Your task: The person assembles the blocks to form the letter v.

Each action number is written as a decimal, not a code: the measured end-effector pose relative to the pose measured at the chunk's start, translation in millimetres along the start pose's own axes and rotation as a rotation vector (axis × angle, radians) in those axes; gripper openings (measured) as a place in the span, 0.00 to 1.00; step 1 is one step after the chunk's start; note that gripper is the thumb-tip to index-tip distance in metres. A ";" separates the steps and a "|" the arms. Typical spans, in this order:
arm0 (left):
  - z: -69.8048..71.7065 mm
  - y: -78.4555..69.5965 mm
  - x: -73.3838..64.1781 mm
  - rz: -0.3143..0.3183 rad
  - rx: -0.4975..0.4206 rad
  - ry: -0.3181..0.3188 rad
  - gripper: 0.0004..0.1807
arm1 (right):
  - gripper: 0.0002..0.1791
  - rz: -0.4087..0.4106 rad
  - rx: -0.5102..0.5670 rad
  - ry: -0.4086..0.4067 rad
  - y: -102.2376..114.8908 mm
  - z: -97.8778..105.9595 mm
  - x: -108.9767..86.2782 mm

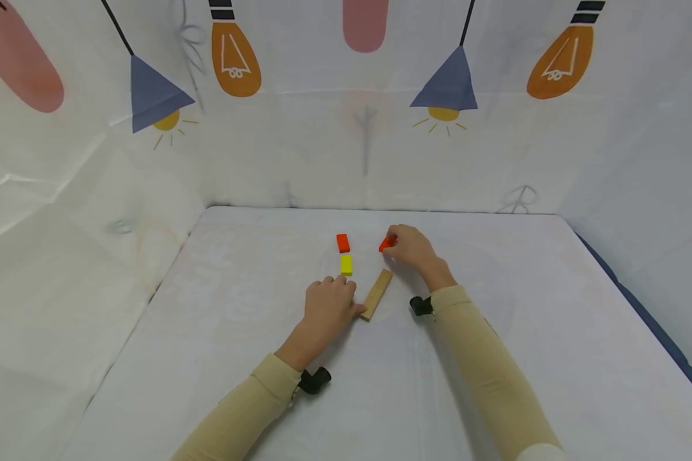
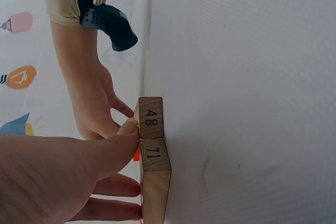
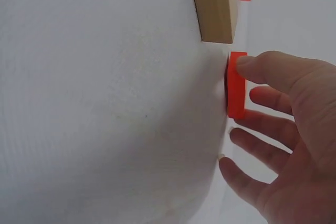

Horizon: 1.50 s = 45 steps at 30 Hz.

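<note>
In the head view my left hand [image 1: 329, 307] is at two plain wooden blocks. The right one [image 1: 377, 294] lies slanted; the hand covers the other. The left wrist view shows their end faces meeting, numbered 48 [image 2: 151, 118] and 71 [image 2: 153, 155]. There my thumb touches the upper edge of block 48, while the fingers reach over block 71, their tips hidden behind it. Farther back, my right hand [image 1: 412, 248] pinches a red block [image 3: 236, 90] between thumb and index finger, just beyond the slanted block's far end. Its other fingers are spread.
Another red block [image 1: 343, 242] and a yellow block [image 1: 346, 265] lie in line beyond my left hand. The white table [image 1: 254, 256] ends at a hanging white sheet [image 1: 323, 160] printed with lamps and bulbs. Both wrists wear small black cameras [image 1: 315, 380].
</note>
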<state>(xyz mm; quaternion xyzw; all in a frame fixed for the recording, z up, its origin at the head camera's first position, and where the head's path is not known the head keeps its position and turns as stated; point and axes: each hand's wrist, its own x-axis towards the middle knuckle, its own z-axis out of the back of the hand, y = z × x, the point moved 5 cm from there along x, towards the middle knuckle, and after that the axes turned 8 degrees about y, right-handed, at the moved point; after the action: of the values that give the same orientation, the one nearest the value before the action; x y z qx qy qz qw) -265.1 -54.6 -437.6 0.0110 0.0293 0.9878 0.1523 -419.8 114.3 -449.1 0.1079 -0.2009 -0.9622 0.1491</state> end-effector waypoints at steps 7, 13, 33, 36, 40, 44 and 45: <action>0.0 -1.0 -0.5 0.001 -0.004 0.012 0.25 | 0.14 -0.016 0.035 0.002 -0.8 2.4 -2.6; -1.4 -1.2 0.2 0.003 -0.004 0.019 0.25 | 0.14 -0.013 0.038 -0.005 0.4 7.8 -7.1; 1.8 -0.9 0.4 0.002 0.006 0.000 0.24 | 0.12 -0.002 -0.046 -0.080 2.7 23.7 -27.2; 0.5 -1.0 1.0 -0.002 0.009 -0.009 0.24 | 0.11 0.015 -0.057 -0.096 4.5 24.7 -30.0; -0.7 -1.2 1.4 -0.003 0.009 -0.019 0.24 | 0.11 0.020 -0.058 -0.109 5.9 26.5 -34.8; 0.8 -1.5 0.5 -0.002 0.017 -0.023 0.24 | 0.11 0.022 -0.060 -0.109 5.0 27.2 -39.8; 1.4 -1.6 0.3 -0.002 0.016 -0.023 0.24 | 0.11 0.022 -0.062 -0.110 4.5 27.2 -40.9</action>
<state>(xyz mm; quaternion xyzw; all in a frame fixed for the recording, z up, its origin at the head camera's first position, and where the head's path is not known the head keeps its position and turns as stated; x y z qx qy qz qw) -264.9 -53.0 -436.3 0.0237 0.0355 0.9872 0.1536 -387.8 133.5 -416.7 0.0478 -0.1799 -0.9708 0.1517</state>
